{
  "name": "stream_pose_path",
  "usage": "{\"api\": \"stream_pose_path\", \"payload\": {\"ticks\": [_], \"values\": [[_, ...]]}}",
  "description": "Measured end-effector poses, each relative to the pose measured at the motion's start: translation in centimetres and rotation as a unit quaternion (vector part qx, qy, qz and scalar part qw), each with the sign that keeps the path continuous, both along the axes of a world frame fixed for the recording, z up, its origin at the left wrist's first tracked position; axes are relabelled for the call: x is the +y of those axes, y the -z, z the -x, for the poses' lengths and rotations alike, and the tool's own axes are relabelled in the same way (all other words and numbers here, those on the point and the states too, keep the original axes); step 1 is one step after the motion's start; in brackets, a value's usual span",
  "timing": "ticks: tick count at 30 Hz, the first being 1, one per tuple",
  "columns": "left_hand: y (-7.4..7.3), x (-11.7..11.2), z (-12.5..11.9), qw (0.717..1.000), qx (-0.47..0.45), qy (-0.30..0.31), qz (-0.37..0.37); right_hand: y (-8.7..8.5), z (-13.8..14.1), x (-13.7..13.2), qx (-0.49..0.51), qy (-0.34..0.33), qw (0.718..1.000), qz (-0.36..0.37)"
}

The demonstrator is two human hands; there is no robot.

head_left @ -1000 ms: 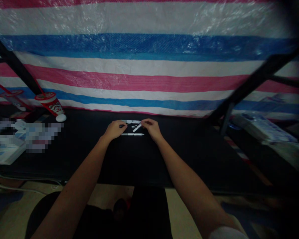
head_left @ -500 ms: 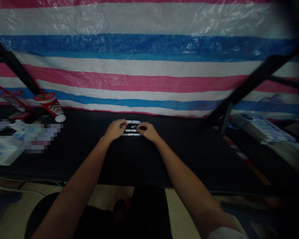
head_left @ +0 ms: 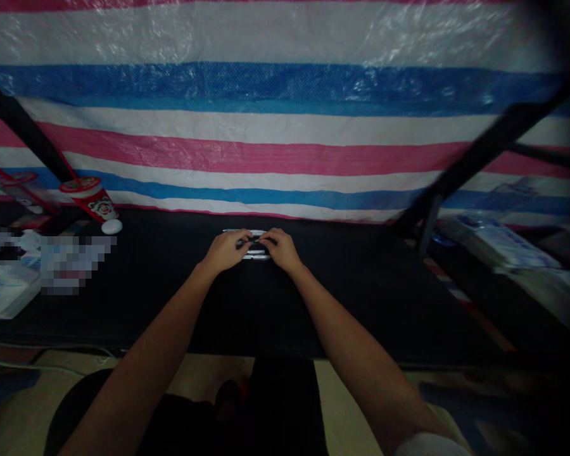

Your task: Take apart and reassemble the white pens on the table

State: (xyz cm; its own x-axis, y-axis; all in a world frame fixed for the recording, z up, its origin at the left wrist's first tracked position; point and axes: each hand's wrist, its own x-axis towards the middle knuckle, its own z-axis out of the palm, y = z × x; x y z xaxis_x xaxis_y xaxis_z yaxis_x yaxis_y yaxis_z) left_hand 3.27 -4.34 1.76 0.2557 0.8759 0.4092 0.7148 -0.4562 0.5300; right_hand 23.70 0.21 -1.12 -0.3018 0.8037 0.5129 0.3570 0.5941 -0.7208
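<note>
Both hands meet at the middle of the black table [head_left: 266, 304], fingertips nearly touching. My left hand [head_left: 225, 250] is closed in a pinch around a slim, dark, pen-like piece, mostly hidden by the fingers. Opposite it, my right hand [head_left: 284, 248] pinches a small piece in line with that one; it looks like part of the same pen. Silvery-white pens lie crosswise around the hands: a back pen [head_left: 240, 230] beyond the fingers and a front pen [head_left: 256, 257] just below them. The hands partly cover these pens.
At the left stand a red cup [head_left: 92, 199] with a straw, a white egg-like object [head_left: 111, 226] and white boxes [head_left: 9, 294]. Plastic-wrapped packs [head_left: 503, 244] lie at the right. A striped tarp [head_left: 285, 126] hangs behind, between slanted black bars [head_left: 475, 155].
My left hand has shifted right, and the fingertips of both hands have come together. The small white piece seen at my right fingertips now sits between the two hands.
</note>
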Motion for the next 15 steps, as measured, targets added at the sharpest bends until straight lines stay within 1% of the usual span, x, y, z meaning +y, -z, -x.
{"api": "stream_pose_path", "payload": {"ticks": [5, 8, 11, 15], "values": [[0.0, 0.1, 0.7, 0.998, 0.02, -0.049, 0.018, 0.5, -1.4, 1.2, 0.0, 0.051, 0.999, -0.003], [0.2, 0.4, 1.1, 0.998, 0.016, -0.05, 0.026, 0.5, -2.0, 1.5, -0.002, 0.065, 0.998, 0.005], [0.5, 0.9, 1.4, 0.998, 0.019, -0.052, 0.019, 0.3, -2.6, 1.6, -0.007, 0.083, 0.996, 0.013], [1.1, 1.3, 1.7, 0.996, 0.039, -0.074, 0.027, 0.2, -3.4, 1.9, -0.021, 0.099, 0.994, 0.033]]}}
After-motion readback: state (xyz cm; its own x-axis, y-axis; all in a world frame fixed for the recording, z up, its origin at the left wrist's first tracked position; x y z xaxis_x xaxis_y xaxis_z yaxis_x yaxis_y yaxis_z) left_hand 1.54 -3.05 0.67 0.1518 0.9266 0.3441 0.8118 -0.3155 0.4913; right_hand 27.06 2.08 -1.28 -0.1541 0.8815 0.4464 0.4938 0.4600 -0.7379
